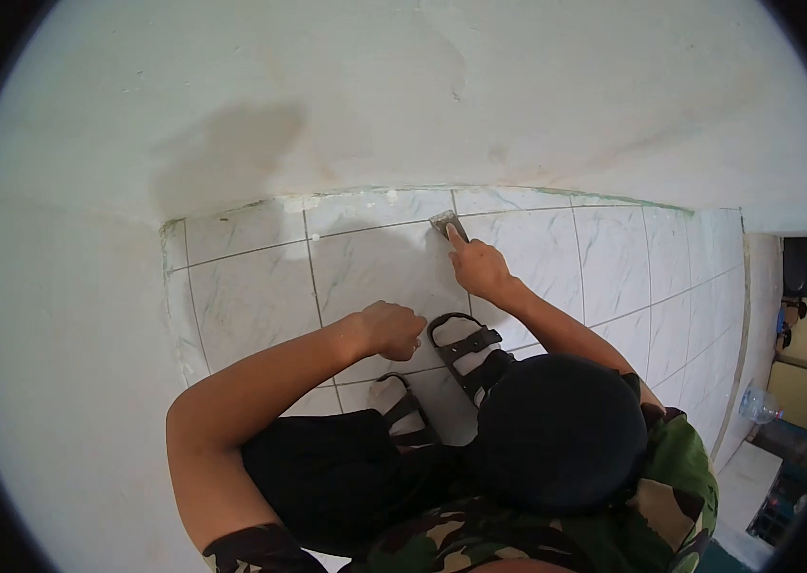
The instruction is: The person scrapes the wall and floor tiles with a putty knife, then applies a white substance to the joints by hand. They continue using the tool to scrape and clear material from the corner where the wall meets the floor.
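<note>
My right hand (482, 267) is closed around a putty knife (445, 223), with the index finger stretched along it toward the wide blade. The blade touches the white floor tiles (380, 272) a short way from the foot of the wall. My left hand (392, 330) is curled into a fist above the tiles, in front of my sandalled feet. Whatever it may hold is hidden inside the fingers. White specks and patches (392, 196) dot the tiles along the wall.
A pale wall (375, 86) rises in front, with greenish, rough residue along its bottom edge. My dark sandals (466, 344) stand on the tiles between my knees. At the right, past a raised tile edge, lie a clear plastic bottle (759, 405) and dark items.
</note>
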A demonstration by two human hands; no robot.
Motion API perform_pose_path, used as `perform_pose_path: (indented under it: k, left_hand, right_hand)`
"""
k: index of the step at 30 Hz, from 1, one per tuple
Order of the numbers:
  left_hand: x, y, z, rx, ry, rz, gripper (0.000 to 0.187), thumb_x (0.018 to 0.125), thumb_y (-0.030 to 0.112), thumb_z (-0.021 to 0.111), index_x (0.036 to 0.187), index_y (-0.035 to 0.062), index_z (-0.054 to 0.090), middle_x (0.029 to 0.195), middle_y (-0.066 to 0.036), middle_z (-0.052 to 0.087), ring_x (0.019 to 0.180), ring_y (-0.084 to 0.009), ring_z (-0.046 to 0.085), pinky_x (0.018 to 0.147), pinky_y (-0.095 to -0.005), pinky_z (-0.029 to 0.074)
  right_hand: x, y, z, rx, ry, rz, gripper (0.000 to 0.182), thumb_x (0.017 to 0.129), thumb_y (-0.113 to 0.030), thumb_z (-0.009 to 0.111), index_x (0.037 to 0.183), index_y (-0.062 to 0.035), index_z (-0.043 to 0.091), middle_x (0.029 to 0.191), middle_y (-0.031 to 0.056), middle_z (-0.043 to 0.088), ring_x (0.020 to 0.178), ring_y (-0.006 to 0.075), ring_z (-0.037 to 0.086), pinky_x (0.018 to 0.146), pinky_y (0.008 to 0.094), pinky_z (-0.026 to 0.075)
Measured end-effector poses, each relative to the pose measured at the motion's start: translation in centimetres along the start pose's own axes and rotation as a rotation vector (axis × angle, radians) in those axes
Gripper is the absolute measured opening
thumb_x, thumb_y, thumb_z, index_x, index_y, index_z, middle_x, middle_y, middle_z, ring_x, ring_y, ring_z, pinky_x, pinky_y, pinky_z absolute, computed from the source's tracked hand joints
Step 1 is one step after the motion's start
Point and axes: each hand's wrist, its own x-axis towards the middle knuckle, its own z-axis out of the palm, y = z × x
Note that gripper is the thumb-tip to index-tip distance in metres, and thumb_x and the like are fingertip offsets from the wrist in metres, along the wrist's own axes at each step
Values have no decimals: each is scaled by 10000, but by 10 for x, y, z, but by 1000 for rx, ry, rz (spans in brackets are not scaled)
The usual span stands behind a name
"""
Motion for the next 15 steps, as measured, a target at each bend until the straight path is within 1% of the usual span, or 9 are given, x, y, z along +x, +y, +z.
perform_pose_path:
  k: [1, 3, 6, 7, 9, 10, 12, 13, 15]
  left_hand:
    - [-1, -2, 3, -7, 3, -10, 313, 900, 281, 518, 1060, 16, 565, 1026, -195, 615, 998, -360, 596, 859, -455, 466]
    - [-2, -4, 7, -22, -17, -28, 314, 902, 282, 517, 1069, 20, 561, 1033, -194, 613, 1005, -360, 593, 867, -457, 462]
    - [-6, -4, 9, -43, -32, -59, 314, 904, 281, 515, 1075, 22, 557, 1042, -195, 611, 1015, -360, 590, 872, -457, 459]
    - [-7, -5, 8, -48, -32, -67, 314, 904, 281, 515, 1075, 22, 557, 1042, -195, 611, 1015, -360, 590, 872, -457, 459]
    - [-9, -6, 8, -58, -43, -80, 317, 904, 284, 513, 1079, 22, 554, 1047, -193, 611, 1020, -360, 589, 874, -459, 457]
    - [-10, -7, 8, -63, -43, -88, 317, 904, 284, 513, 1079, 22, 554, 1047, -193, 611, 1020, -360, 589, 874, -459, 457]
    - [-11, -8, 9, -68, -50, -103, 319, 905, 287, 510, 1077, 21, 554, 1050, -190, 610, 1023, -359, 588, 876, -461, 457]
    - [-11, -9, 9, -72, -49, -108, 319, 905, 287, 510, 1077, 21, 554, 1050, -190, 610, 1023, -359, 588, 876, -461, 457]
    - [-11, -10, 12, -79, -62, -118, 320, 905, 292, 511, 1076, 24, 555, 1049, -190, 610, 1025, -358, 587, 876, -462, 457]
  right_hand:
    - [5, 1, 3, 0, -4, -12, 563, 861, -107, 480, 1395, -2, 338, 889, 286, 633, 808, 404, 642, 740, 471, 521]
    - [17, 1, 5, 65, 58, -178, 548, 871, -132, 492, 1384, 3, 351, 896, 296, 626, 825, 405, 634, 734, 475, 518]
    - [34, -9, -3, 155, -18, -191, 525, 861, -109, 482, 1364, 5, 383, 921, 296, 624, 859, 405, 629, 751, 472, 520]
    - [37, -15, -6, 157, -21, -200, 525, 861, -109, 482, 1364, 5, 383, 921, 296, 624, 859, 405, 629, 751, 472, 520]
    - [45, -27, -11, 84, -63, -139, 476, 844, -73, 471, 1309, 28, 444, 935, 283, 632, 881, 406, 632, 771, 475, 521]
    - [49, -33, -13, 86, -67, -148, 476, 844, -73, 471, 1309, 28, 444, 935, 283, 632, 881, 406, 632, 771, 475, 521]
    - [58, -42, -17, 2, -91, -150, 406, 823, -37, 463, 1218, 49, 506, 944, 276, 638, 907, 409, 634, 789, 475, 521]
    - [70, -43, -15, 2, -92, -156, 406, 823, -37, 463, 1218, 49, 506, 944, 276, 638, 907, 409, 634, 789, 475, 521]
    - [89, -46, -13, 55, -122, -163, 343, 820, -30, 460, 1144, 53, 535, 938, 276, 641, 919, 411, 635, 788, 476, 522]
